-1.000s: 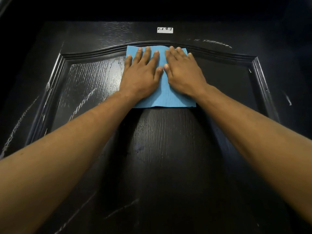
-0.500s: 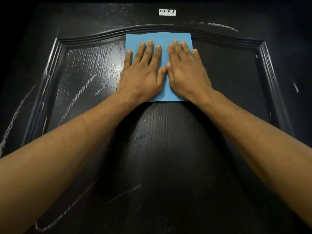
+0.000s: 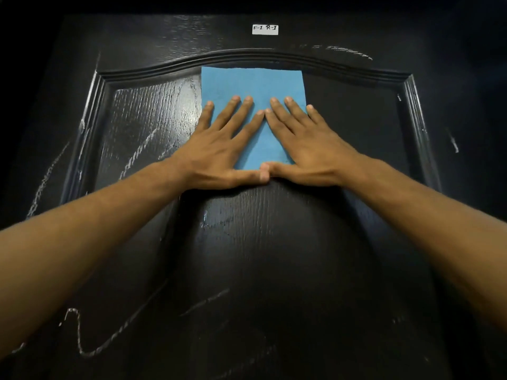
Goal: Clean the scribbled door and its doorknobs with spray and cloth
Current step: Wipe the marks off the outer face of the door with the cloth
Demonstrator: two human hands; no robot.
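A black wood-grain door point(image 3: 274, 256) fills the view, with a raised arched moulding point(image 3: 164, 68) framing its panel. A blue cloth point(image 3: 252, 83) lies flat on the panel just under the arch. My left hand point(image 3: 219, 149) and my right hand point(image 3: 310, 146) press flat on the cloth's lower half, fingers spread, thumbs touching at its bottom edge. White chalk-like scribbles point(image 3: 90, 341) cross the lower left of the door, with more scribbles point(image 3: 140, 152) left of the cloth. No doorknob or spray bottle is in view.
A small white label point(image 3: 265, 29) sticks to the door above the arch. Faint white marks point(image 3: 348, 52) run along the upper right, and a short mark point(image 3: 454, 144) sits outside the moulding at right. The surroundings are dark.
Both hands have slid down the cloth toward me, baring its upper half. Their fingers have spread apart and the thumbs now meet at the cloth's lower edge.
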